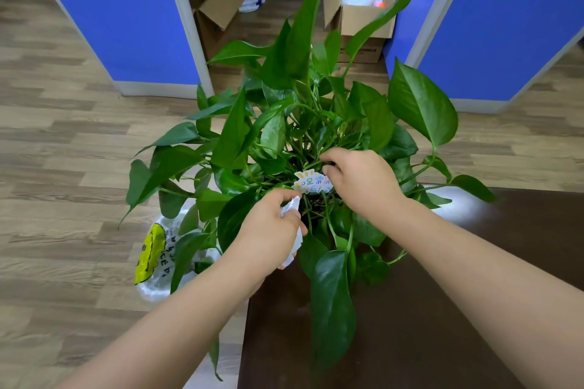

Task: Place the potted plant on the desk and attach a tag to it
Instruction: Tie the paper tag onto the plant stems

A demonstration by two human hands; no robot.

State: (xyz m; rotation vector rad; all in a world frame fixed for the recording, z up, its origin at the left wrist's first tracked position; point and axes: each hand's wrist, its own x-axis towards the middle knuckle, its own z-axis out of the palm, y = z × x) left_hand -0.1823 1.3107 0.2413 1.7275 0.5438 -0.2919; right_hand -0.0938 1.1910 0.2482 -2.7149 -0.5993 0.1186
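I take the potted plant point(303, 123) as my landmark: it stands at the corner of the dark desk point(442, 309), its pot hidden under the leaves. The tag point(311, 181), white with coloured characters, sits low among the stems at the plant's centre. My right hand point(357, 183) is just right of the tag, fingers curled around its edge and touching it. My left hand point(268, 234), just below and left of the tag, is closed around a crumpled white paper point(295, 240). Left of the plant, down on the wooden floor point(63, 167), lies a clear plastic bag point(158, 259) with a yellow print.
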